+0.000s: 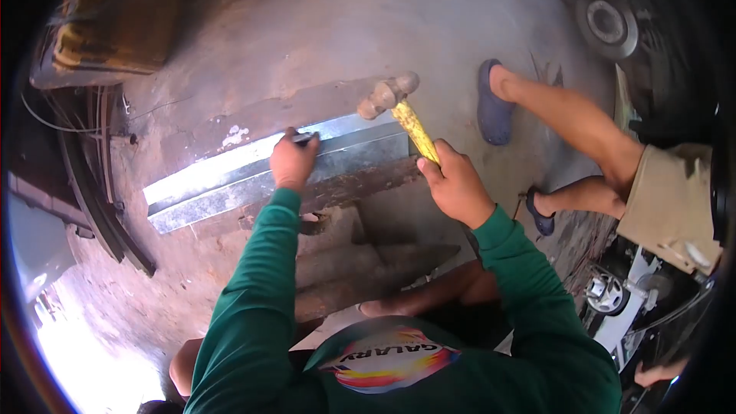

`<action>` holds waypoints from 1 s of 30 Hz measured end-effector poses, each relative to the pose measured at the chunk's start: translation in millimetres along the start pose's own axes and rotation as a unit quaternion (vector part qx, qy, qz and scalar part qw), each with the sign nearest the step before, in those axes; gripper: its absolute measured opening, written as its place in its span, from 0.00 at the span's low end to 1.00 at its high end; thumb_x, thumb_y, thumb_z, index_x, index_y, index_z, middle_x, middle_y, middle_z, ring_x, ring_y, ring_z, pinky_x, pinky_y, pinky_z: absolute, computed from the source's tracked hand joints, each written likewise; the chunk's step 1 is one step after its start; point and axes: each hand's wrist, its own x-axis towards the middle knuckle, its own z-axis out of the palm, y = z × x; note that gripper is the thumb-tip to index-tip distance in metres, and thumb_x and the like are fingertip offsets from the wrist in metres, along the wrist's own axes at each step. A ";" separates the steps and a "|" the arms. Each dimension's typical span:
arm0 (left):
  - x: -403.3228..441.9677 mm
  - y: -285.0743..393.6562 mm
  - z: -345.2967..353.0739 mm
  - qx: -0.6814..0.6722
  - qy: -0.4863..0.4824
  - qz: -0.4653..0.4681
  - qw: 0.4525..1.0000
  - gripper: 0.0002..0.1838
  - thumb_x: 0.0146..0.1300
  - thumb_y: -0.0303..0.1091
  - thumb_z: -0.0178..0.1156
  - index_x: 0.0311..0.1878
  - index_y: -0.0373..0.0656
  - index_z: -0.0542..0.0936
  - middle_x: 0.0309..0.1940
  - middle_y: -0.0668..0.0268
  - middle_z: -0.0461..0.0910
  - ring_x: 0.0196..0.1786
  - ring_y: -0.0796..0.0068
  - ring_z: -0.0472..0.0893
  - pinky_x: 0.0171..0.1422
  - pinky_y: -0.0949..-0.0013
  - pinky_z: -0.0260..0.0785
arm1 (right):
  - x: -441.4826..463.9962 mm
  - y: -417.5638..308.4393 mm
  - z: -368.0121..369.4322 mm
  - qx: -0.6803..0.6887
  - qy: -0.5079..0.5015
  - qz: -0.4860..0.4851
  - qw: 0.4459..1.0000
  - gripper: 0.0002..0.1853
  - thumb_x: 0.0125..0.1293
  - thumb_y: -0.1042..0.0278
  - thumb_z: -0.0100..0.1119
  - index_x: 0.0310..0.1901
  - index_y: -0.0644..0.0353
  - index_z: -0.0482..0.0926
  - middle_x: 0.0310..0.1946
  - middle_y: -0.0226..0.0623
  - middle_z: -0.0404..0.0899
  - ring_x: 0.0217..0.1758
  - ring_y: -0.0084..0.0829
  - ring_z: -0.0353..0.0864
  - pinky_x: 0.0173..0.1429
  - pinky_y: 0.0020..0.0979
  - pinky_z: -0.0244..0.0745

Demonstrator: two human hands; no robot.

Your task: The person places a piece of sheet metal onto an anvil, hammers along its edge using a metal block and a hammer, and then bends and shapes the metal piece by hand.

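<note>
A bent sheet-metal channel [222,176] lies across a rusty metal beam [360,182] in the middle of the view. My left hand [294,161] is closed round a short dark metal piece [305,139], whose exact kind is unclear, over the channel. In my right hand [458,188] is a ball-peen hammer [415,132] with a worn yellow handle. Its rusty head is raised above the right end of the channel, apart from my left hand.
Another person's leg [571,111] and dark clog [494,103] are at the right. Curved metal strips [92,184] lie at the left, below a yellowish worn object [115,38]. A wheel-like part [607,23] and machine parts [606,291] line the right side.
</note>
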 end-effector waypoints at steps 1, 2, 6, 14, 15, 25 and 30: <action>2.3 -5.5 -9.3 -0.020 -0.008 -0.008 1.000 0.31 0.64 0.58 0.78 0.58 0.40 0.90 0.47 0.48 0.94 0.52 0.45 0.93 0.60 0.50 0.85 | -3.6 7.7 1.3 0.013 0.001 0.018 1.000 0.15 0.82 0.60 0.64 0.46 0.66 0.74 0.33 0.60 0.85 0.41 0.68 0.86 0.45 0.59 0.78; 3.6 -12.6 -18.5 -0.039 -0.014 -0.021 0.999 0.31 0.64 0.55 0.80 0.58 0.38 0.90 0.46 0.49 0.95 0.52 0.49 0.94 0.60 0.52 0.85 | -2.1 11.8 4.7 0.019 -0.001 0.020 1.000 0.15 0.82 0.60 0.64 0.46 0.66 0.74 0.33 0.60 0.85 0.41 0.68 0.86 0.45 0.59 0.78; 15.1 -20.0 11.0 -0.098 -0.003 0.024 0.995 0.26 0.65 0.48 0.81 0.56 0.37 0.90 0.44 0.52 0.95 0.49 0.55 0.95 0.58 0.57 0.84 | 7.1 21.4 2.9 0.028 0.015 0.027 0.999 0.16 0.83 0.60 0.64 0.46 0.68 0.76 0.36 0.61 0.85 0.42 0.66 0.86 0.47 0.56 0.78; 42.8 20.6 38.0 -0.133 -0.243 0.154 0.948 0.16 0.74 0.40 0.77 0.56 0.40 0.92 0.35 0.66 0.90 0.35 0.79 0.82 0.47 0.66 0.77 | 5.5 3.7 -7.0 0.075 0.012 0.018 0.997 0.16 0.83 0.60 0.63 0.47 0.69 0.76 0.37 0.61 0.85 0.41 0.63 0.85 0.47 0.54 0.78; 52.2 15.6 41.9 -0.080 -0.251 0.199 0.944 0.18 0.73 0.43 0.78 0.58 0.42 0.92 0.36 0.63 0.92 0.37 0.71 0.86 0.49 0.62 0.79 | 3.6 0.0 -8.0 0.071 0.009 0.014 0.997 0.16 0.83 0.60 0.63 0.46 0.68 0.76 0.35 0.60 0.85 0.39 0.62 0.85 0.46 0.54 0.77; 56.7 20.0 14.5 0.182 -0.122 0.351 0.910 0.31 0.72 0.64 0.71 0.66 0.51 0.91 0.70 0.62 0.86 0.76 0.54 0.76 0.83 0.47 0.63 | 19.3 -77.6 -62.2 0.064 0.087 -0.113 0.988 0.14 0.82 0.63 0.64 0.46 0.64 0.72 0.30 0.60 0.82 0.35 0.65 0.83 0.40 0.54 0.74; 57.8 7.0 27.0 0.061 -0.142 0.358 0.921 0.28 0.71 0.62 0.73 0.63 0.53 0.93 0.65 0.63 0.89 0.76 0.58 0.76 0.83 0.48 0.56 | 27.7 -52.7 6.3 0.007 0.102 -0.101 0.990 0.13 0.83 0.62 0.61 0.48 0.64 0.72 0.33 0.62 0.84 0.40 0.69 0.85 0.44 0.61 0.77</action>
